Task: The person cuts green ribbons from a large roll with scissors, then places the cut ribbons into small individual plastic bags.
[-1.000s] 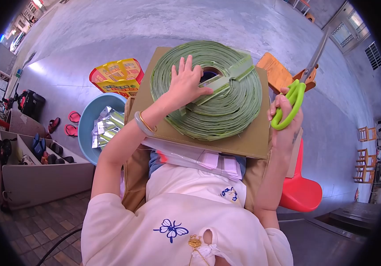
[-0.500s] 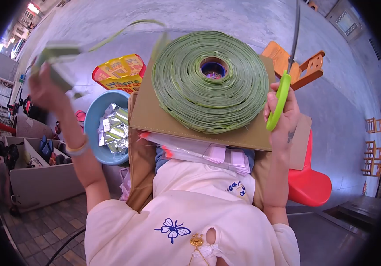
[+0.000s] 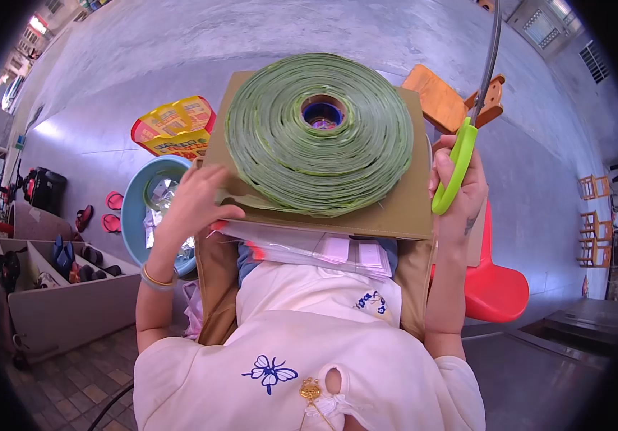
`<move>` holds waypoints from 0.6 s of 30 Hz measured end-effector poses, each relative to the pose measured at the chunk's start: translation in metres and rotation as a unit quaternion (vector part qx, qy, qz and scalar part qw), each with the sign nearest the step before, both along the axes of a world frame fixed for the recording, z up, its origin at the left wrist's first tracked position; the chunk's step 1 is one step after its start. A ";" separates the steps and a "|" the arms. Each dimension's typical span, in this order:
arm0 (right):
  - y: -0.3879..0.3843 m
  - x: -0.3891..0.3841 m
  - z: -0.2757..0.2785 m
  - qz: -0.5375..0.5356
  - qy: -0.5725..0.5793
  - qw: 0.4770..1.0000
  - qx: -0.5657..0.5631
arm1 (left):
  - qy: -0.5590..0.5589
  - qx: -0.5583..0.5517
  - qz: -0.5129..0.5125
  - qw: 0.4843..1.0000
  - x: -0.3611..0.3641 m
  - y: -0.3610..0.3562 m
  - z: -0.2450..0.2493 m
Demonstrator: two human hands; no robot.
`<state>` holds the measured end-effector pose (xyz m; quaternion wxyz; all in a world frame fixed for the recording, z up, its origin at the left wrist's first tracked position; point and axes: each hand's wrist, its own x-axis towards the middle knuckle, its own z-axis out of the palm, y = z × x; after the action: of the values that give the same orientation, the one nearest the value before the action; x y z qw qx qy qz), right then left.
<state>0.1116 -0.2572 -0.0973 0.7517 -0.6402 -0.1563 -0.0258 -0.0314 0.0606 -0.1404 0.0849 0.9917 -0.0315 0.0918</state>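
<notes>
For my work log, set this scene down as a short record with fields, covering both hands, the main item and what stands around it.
left hand: beside the roll's near left edge; fingers blurred, grip unclear
right hand: gripping green-handled scissors, blades toward the picture's top
main item: large roll of green strip, lying flat
support: brown board over the lap
left side: blue basin containing silvery packets; yellow-and-red bag beyond it
right side: red chair; wooden stool farther off
</notes>
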 end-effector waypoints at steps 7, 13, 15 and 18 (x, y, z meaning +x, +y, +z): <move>-0.002 -0.001 0.004 -0.022 0.016 0.997 0.068 | 0.030 -0.033 -0.102 0.994 -0.001 -0.041 -0.036; -0.005 -0.003 0.000 -0.017 0.021 0.998 0.063 | 0.117 -0.034 0.051 0.991 -0.025 0.018 -0.013; -0.003 -0.003 0.000 -0.016 0.022 0.997 0.067 | 0.116 0.006 0.055 0.992 -0.031 0.032 -0.008; 0.002 -0.006 -0.003 -0.003 0.039 0.996 0.080 | 0.114 -0.118 0.022 0.986 -0.023 -0.002 0.002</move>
<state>0.1053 -0.2549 -0.1006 0.8058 -0.5792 -0.1223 -0.0158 -0.0545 0.0587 -0.1385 0.2025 0.9791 0.0112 -0.0172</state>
